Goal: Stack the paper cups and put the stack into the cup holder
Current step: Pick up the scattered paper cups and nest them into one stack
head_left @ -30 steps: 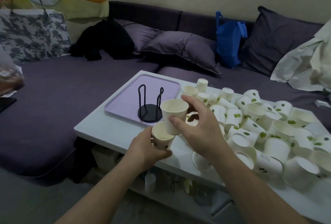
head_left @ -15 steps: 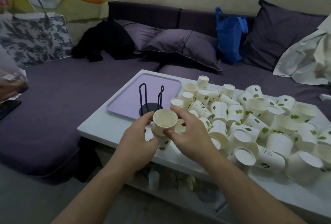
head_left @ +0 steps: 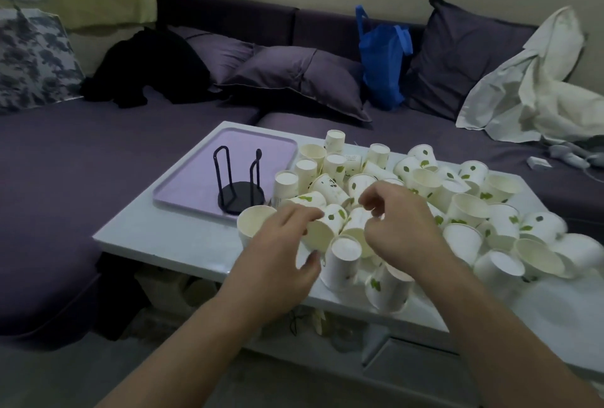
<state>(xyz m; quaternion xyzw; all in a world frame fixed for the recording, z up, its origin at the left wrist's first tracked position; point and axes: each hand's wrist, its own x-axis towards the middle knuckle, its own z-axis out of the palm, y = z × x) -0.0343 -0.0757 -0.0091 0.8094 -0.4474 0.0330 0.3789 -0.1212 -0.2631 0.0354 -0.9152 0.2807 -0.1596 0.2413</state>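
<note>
A short stack of paper cups stands upright, mouth up, near the table's front left, just in front of the black wire cup holder. The holder has nothing in it. My left hand is right of that stack, fingers spread over a tipped cup with green leaves, thumb apart below it. My right hand hovers over the pile of loose cups, fingers loosely curled and holding nothing. An upside-down cup stands between my hands.
The holder stands on a lilac tray on the white table. Loose cups cover the table's right half. A purple sofa with cushions, a blue bag and a white cloth wraps around behind.
The two nested cups that both hands held now stand on the table. Both hands have let go and moved right, over the loose cups.
</note>
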